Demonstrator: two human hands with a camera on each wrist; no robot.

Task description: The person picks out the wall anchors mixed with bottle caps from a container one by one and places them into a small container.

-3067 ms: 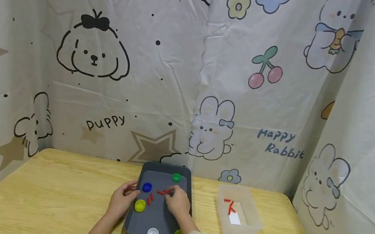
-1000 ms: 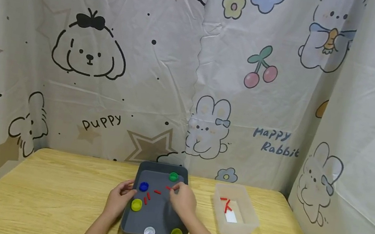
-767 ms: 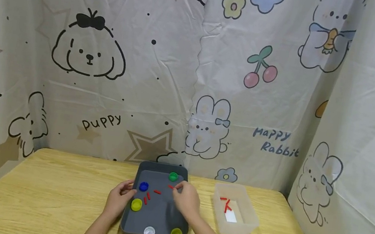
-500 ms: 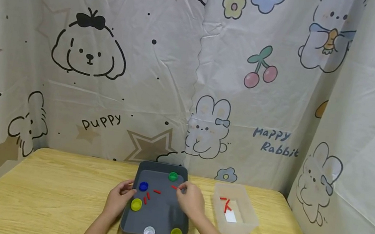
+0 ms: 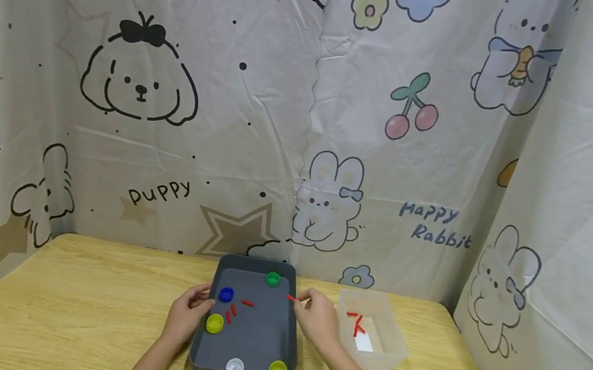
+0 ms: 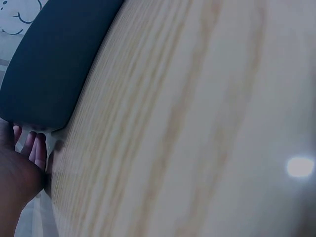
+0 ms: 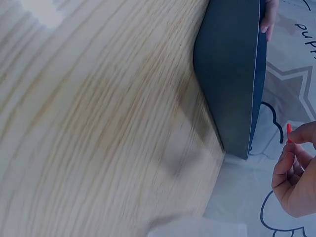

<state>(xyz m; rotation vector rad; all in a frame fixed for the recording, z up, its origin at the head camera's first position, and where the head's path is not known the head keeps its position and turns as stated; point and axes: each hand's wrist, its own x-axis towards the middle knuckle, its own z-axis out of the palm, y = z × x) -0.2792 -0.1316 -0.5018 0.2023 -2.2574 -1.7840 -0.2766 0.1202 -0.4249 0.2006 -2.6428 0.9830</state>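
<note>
Red and slim, a short stick (image 5: pixel 291 298) sits pinched in the right hand's (image 5: pixel 318 321) fingers, axis pointing upper-left across the dark-grey rectangular tray's (image 5: pixel 263 338) right rim; left hand's (image 5: pixel 185 316) relaxed fingers touch its left wall. Just right: a frosted plastic box (image 5: pixel 385 363).

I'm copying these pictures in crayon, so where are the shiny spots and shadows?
Left wrist view: a white glare spot on the tabletop, at the right; right wrist view: glare again, at the upper left, plus soft shadows on the tabletop beside the gray tray; head view: more even light, no such white spot on the tabletop.
</note>
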